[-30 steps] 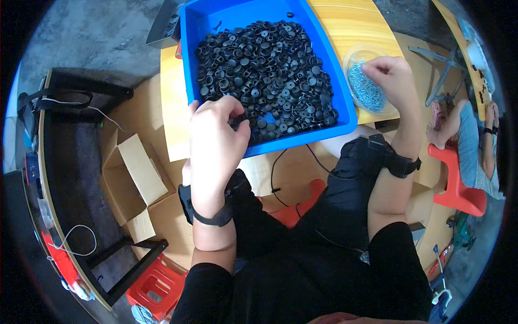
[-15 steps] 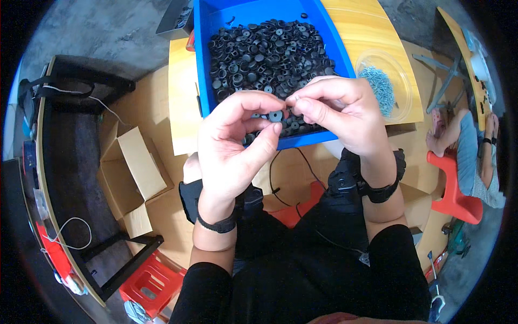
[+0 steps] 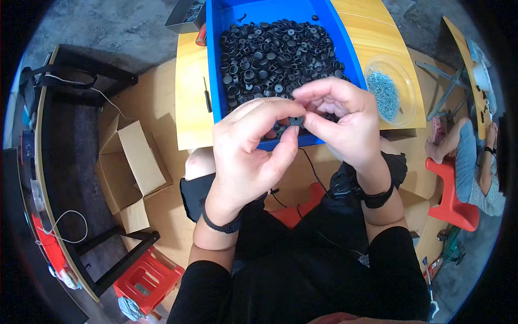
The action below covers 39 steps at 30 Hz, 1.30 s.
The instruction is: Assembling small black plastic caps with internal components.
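My left hand (image 3: 251,148) pinches a small dark round plastic piece (image 3: 295,121) with a hole in its middle, between thumb and fingertips. Beside it, the thumb of my right hand (image 3: 348,121) reaches the piece's edge. The index finger of that hand is raised and curved away from the thumb, and its other fingers curl behind. Anything tiny at the right thumb tip is too small to make out. Both hands are over the near edge of a blue bin (image 3: 352,46) filled with loose black round plastic parts (image 3: 270,56).
Right of the bin, a clear round dish (image 3: 411,97) holds many small silvery screws (image 3: 382,94). A thin dark-handled screwdriver (image 3: 207,97) lies on the wooden table (image 3: 189,119). An open cardboard box (image 3: 140,156) and a red stool (image 3: 147,281) stand left. Another person (image 3: 469,156) sits right.
My right index finger has lifted away from its thumb, opening the earlier pinch. My left hand has moved slightly right with the round piece, closer to the right thumb.
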{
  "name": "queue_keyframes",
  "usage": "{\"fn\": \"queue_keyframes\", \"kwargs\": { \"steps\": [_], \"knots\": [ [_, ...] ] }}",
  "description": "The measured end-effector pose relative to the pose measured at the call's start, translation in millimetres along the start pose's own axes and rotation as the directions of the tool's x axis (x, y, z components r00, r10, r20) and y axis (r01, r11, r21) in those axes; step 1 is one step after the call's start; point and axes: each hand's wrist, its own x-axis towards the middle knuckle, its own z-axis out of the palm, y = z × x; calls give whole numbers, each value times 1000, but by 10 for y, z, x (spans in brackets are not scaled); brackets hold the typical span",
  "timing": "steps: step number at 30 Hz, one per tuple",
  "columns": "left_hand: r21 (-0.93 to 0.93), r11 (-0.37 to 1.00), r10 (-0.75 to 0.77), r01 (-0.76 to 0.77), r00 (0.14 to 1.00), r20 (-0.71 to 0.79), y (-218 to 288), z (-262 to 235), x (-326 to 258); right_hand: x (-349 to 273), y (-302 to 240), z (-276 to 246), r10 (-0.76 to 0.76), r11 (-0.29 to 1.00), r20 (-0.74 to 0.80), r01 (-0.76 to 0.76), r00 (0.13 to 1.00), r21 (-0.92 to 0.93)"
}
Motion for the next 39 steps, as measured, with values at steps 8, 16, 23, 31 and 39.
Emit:
{"fn": "queue_keyframes", "kwargs": {
  "steps": [8,16,23,31,39],
  "knots": [
    [-263,947,-230,182,959,-164,-37,11,-30,-5,-64,-86,-12,979,-7,13,1000,203],
    [-50,997,-70,65,992,-101,3,-15,-10,-8,-21,12,-86,972,-15,87,996,217],
    [204,978,-13,43,989,-145,8,58,-22,-5,-52,54,-266,947,-27,256,964,-193],
    [208,978,42,-12,989,-141,-82,61,-43,36,6,-7,156,961,105,-176,982,214],
    [-348,915,-256,206,961,-104,-181,-172,-69,150,-15,125,131,939,126,-164,983,302]
  ]
}}
